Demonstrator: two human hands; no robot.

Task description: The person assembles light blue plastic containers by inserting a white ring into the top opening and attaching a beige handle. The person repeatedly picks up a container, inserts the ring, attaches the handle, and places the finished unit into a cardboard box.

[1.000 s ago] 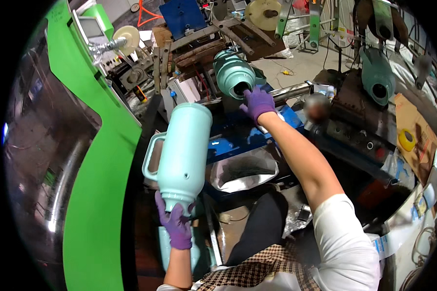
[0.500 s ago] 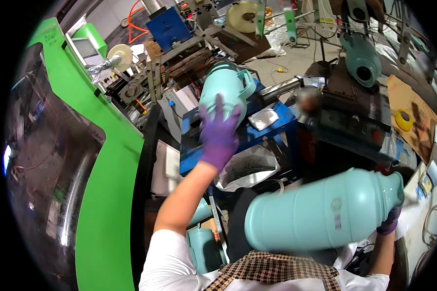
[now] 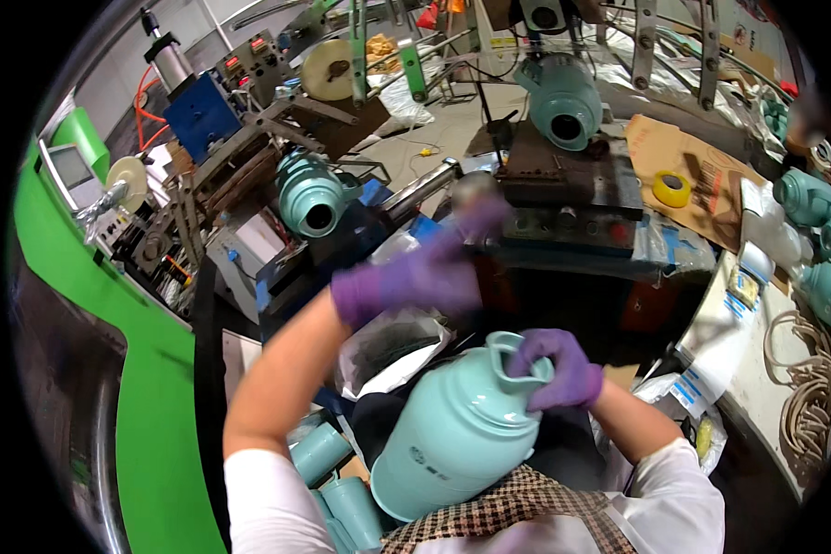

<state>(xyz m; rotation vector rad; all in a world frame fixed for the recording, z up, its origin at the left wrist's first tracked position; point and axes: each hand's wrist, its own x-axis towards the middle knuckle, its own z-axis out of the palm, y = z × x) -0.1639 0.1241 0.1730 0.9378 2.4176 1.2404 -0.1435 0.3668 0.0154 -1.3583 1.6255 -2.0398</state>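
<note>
My right hand [image 3: 556, 369], in a purple glove, grips the flared mouth of a pale turquoise thermos flask shell [image 3: 457, 434]. The shell leans across my lap with its mouth up and to the right; a small dark print shows on its side. Blurred by motion, my left hand [image 3: 420, 277], gloved likewise, is in the air with its fingers spread and nothing seen in it. It is nearest to a round knob [image 3: 476, 192] on the machine ahead. A second turquoise flask shell [image 3: 312, 201] lies in the fixture beyond, its round opening toward me.
A third flask shell [image 3: 565, 106] sits on the dark press [image 3: 572, 175] ahead. More turquoise shells [image 3: 351, 503] stand low at the left. A green machine panel [image 3: 138, 369] rises at the left. Yellow tape [image 3: 671, 188], cardboard [image 3: 711, 175] and coiled cord [image 3: 808, 397] lie at the right.
My left hand has let go of the shell in the fixture and moved right. My right hand has brought its shell inward onto my lap, mouth tipped up. The view has turned right.
</note>
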